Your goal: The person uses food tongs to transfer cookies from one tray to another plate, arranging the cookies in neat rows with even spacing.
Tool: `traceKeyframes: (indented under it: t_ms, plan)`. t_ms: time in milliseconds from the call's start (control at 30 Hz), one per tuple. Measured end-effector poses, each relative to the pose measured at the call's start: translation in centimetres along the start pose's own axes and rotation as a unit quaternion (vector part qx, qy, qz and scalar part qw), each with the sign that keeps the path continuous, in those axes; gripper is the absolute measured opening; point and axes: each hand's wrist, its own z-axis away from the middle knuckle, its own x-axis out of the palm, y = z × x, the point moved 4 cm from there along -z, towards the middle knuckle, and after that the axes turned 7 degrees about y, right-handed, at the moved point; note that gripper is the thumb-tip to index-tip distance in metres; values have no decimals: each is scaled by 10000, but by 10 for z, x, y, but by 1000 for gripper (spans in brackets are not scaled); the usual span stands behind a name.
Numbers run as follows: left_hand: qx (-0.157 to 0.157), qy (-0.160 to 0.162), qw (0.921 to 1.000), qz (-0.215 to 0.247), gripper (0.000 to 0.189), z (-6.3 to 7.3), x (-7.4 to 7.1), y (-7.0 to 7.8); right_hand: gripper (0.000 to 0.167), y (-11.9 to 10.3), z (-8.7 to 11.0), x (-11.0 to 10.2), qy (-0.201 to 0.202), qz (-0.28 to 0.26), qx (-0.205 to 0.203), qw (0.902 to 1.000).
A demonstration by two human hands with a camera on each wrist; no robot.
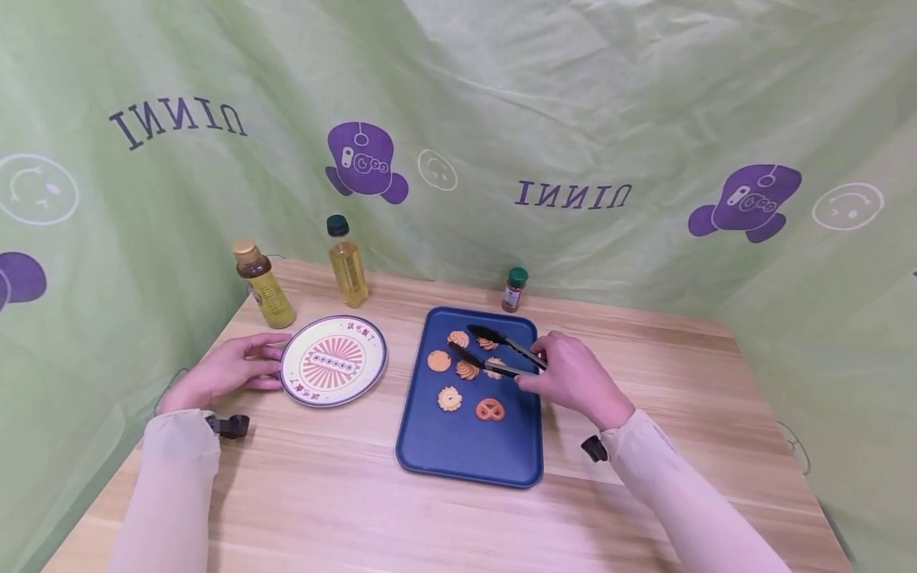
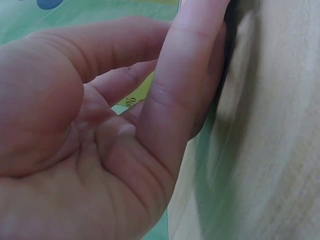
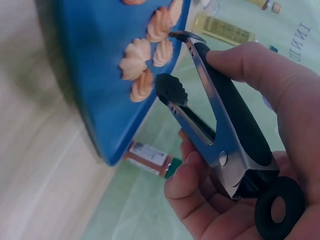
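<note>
My right hand [image 1: 573,374] grips black-and-silver tongs [image 3: 240,110] over the far half of a blue tray [image 1: 466,454]. The tongs' two tips stand apart, close above several cookies, and partly cover some of them. Whether the tips touch any cookie I cannot tell. A pretzel-shaped cookie [image 1: 490,410] and a jagged-edged round cookie [image 1: 450,399] lie nearer to me. My left hand [image 1: 232,366] is at the left rim of a white plate [image 1: 358,382] with a red pattern, its relaxed fingers touching the edge. In the left wrist view those fingertips are partly hidden.
Behind the plate stand a brown-necked yellow-green bottle [image 1: 271,298] and an oil bottle [image 1: 349,270] with a dark cap. A small green-capped spice jar [image 1: 513,291] is just past the tray. A green curtain [image 1: 458,95] surrounds the wooden table [image 1: 315,493].
</note>
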Motion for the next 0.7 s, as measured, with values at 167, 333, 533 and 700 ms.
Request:
traceKeyframes:
  t_ms: [167, 333, 533, 700]
  plan:
    - [-98, 1, 9999, 76, 68, 0, 0, 0, 52, -9, -7, -1, -12, 151, -118, 9998]
    - [-131, -5, 9998, 150, 72, 3, 2, 2, 49, -12, -12, 0, -100, 209, -130, 9996]
    - [-12, -14, 9999, 115, 70, 4, 2, 4, 42, -14, -14, -1, -156, 224, -151, 9995]
    - [-20, 13, 10000, 39, 70, 4, 1, 3, 38, -18, -16, -1, -107, 232, -241, 9994]
